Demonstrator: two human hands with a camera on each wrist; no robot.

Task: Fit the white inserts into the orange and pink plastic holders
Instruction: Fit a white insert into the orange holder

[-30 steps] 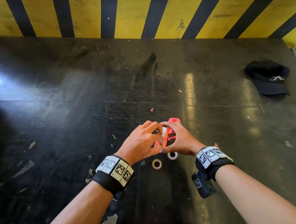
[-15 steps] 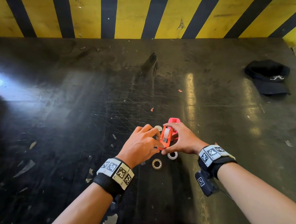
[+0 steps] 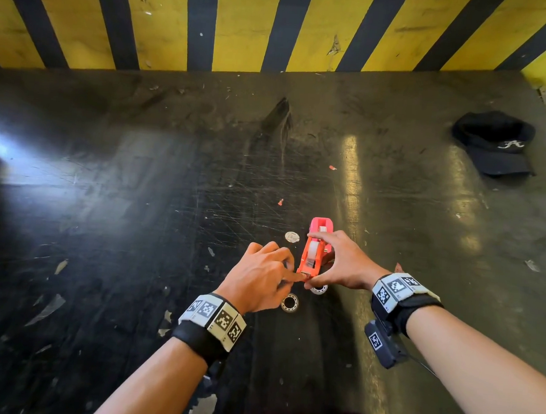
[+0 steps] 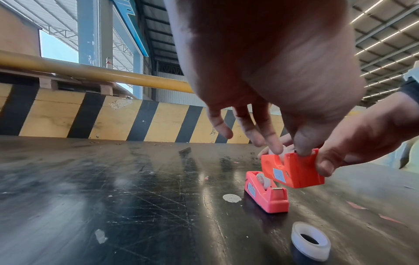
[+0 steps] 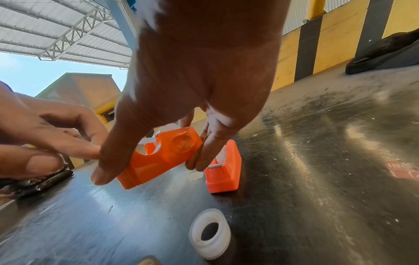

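My right hand (image 3: 313, 262) holds the orange holder (image 3: 310, 257) just above the table, thumb at its near end and fingers on its far side; a white insert (image 3: 311, 250) sits in it. My left hand (image 3: 280, 271) hovers beside it, its index fingertip touching the holder's near end (image 4: 294, 172). The pink holder (image 3: 321, 224) stands on the table just behind, with a white insert in it (image 4: 264, 181). Two loose white inserts (image 3: 289, 303) (image 3: 318, 288) lie under my hands; one shows close up (image 5: 209, 234).
A small white disc (image 3: 292, 236) lies left of the pink holder. A black cap (image 3: 492, 146) sits at the far right. The yellow and black striped wall (image 3: 244, 29) closes the back of the scratched dark table (image 3: 138, 198), which carries scattered paper scraps.
The orange holder has turned from standing on edge between both hands to lying top up with its insert showing. My left hand has slid back to its near end.
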